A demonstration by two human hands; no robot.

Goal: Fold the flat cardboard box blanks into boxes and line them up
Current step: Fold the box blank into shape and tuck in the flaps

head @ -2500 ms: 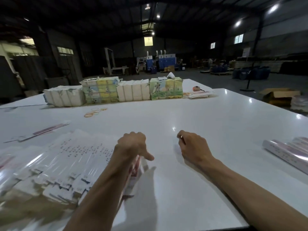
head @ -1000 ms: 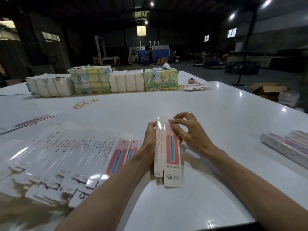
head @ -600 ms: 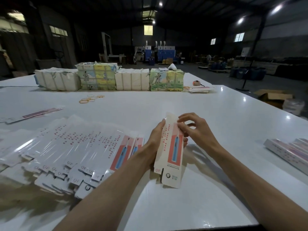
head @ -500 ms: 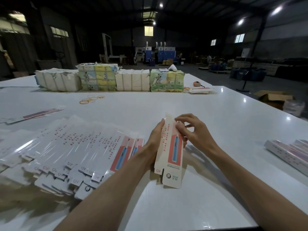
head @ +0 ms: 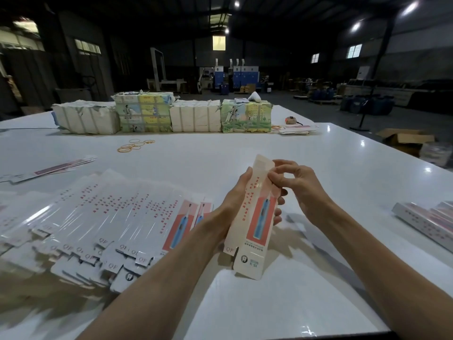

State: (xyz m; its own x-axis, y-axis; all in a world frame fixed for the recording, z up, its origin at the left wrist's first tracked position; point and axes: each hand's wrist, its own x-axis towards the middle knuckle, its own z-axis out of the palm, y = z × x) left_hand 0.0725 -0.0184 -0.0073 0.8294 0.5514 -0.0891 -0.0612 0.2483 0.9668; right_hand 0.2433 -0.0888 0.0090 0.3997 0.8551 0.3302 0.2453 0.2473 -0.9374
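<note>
A long narrow box blank (head: 255,224), white with a red panel and a blue toothbrush picture, is held upright over the white table (head: 220,153). My left hand (head: 236,195) grips it round its left edge and back, fingers showing on the far side. My right hand (head: 297,182) pinches the blank's upper part near the top flap. A fanned spread of flat blanks (head: 103,217) lies on the table to the left. Folded boxes (head: 426,222) lie in a row at the right edge.
Wrapped bundles (head: 161,114) stand in a row across the far side of the table. Rubber bands (head: 133,146) lie in front of them. A few loose blanks (head: 54,168) lie at the far left and more (head: 295,130) at the far right. A cardboard carton (head: 404,139) sits on the floor beyond.
My left hand took one blank from the spread and raised it upright. My right hand came onto its upper part, and its fingers have shifted up toward the top flap.
</note>
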